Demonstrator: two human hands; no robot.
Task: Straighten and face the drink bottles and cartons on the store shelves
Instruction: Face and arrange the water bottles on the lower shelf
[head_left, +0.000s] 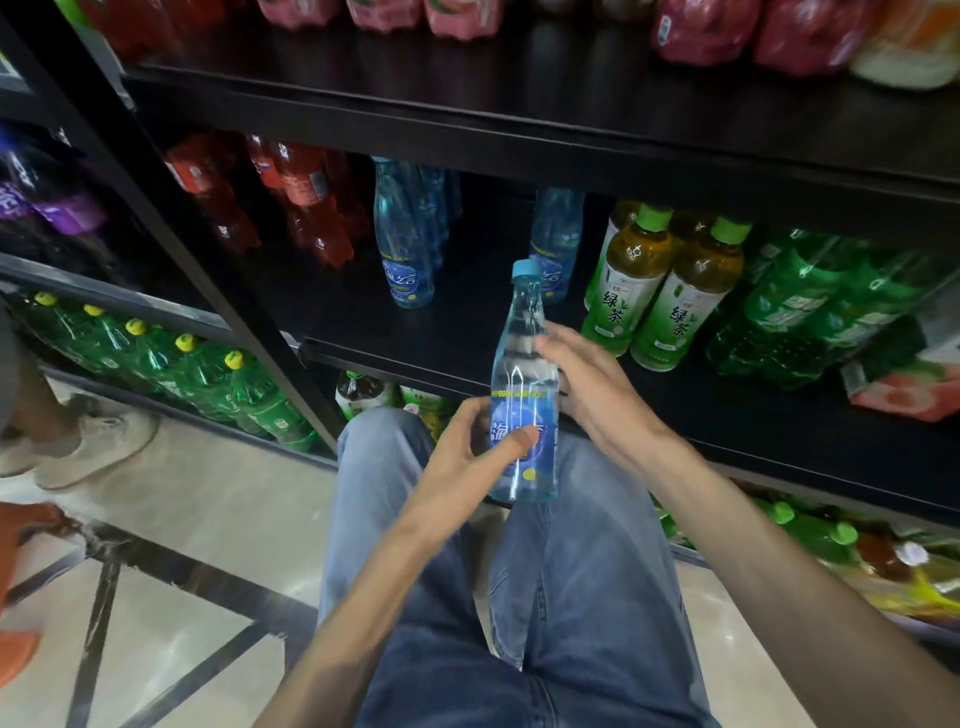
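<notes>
Item: blue-capped clear bottle (524, 395), held upright off the shelf, above the person's knees, blue label toward the camera.
Left hand (470, 452): grasps the lower body, thumb across the label.
Right hand (587, 384): fingers wrapped round the bottle's upper body from behind.
Step in hand, by judgement: bottle out of the row for turning. Next move calls for setting it upright, label outward, in the gap on the dark middle shelf (467, 332) between the two light-blue bottles (405, 244) standing there.
Left of gap: red bottles (306, 197). Right: green tea bottles (670, 291), then green soda bottles (810, 312).
Surroundings: pale tiled floor (208, 499); another person's shoe (98, 447) at far left.
</notes>
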